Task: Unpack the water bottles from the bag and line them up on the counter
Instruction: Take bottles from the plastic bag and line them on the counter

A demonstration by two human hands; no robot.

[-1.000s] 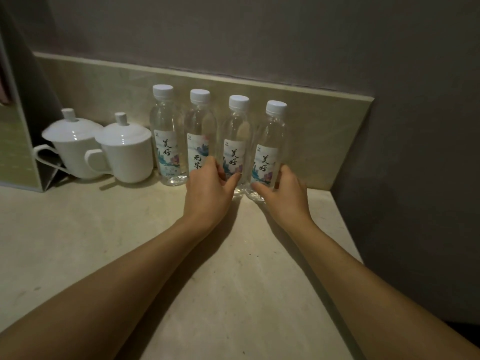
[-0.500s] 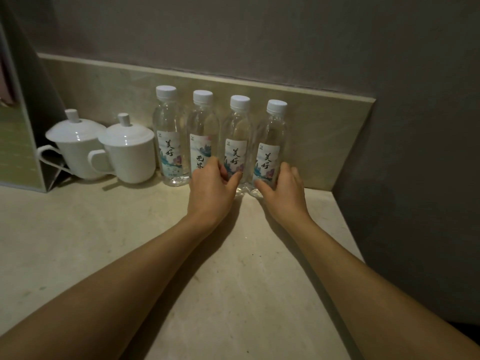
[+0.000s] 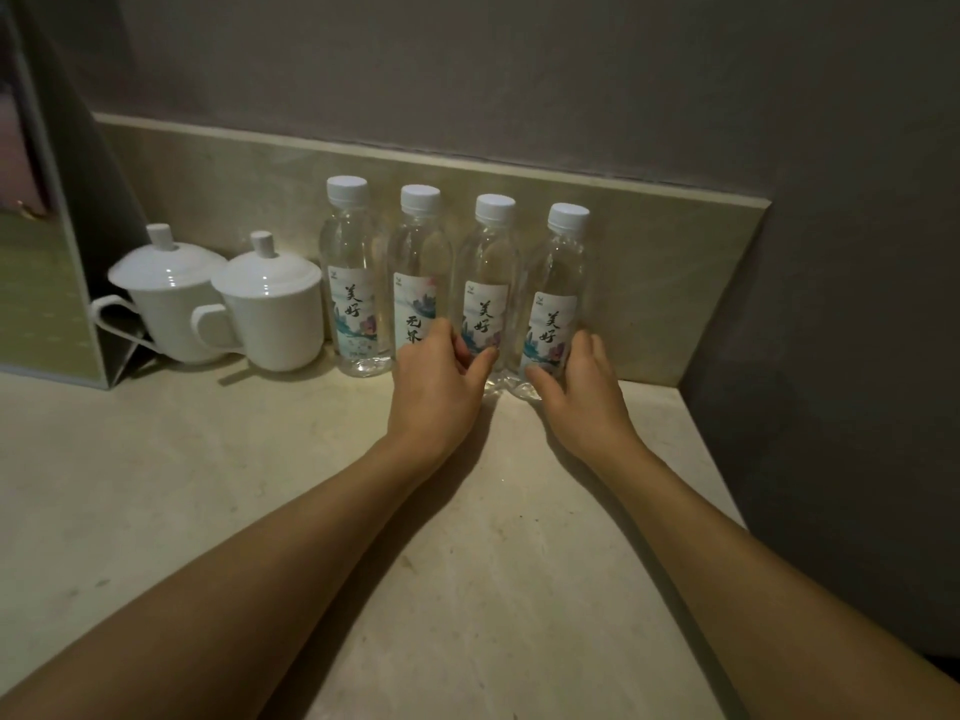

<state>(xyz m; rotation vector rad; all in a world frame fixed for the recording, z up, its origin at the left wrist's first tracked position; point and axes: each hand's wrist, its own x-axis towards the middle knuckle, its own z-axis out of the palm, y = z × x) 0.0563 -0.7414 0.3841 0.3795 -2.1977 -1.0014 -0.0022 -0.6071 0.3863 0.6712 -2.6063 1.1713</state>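
Your left hand (image 3: pixel 439 374) grips the second bottle (image 3: pixel 418 283); your right hand (image 3: pixel 582 384) grips the fourth bottle (image 3: pixel 556 304), centre frame. Risk: a sideways nudge topples neighbours, domino-style.

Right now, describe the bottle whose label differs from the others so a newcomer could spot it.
Four capped water bottles stand in a row against the backsplash, right of two lidded white cups. It is the second bottle from the left, gripped by the left hand. Its label shows different characters from its three neighbours.
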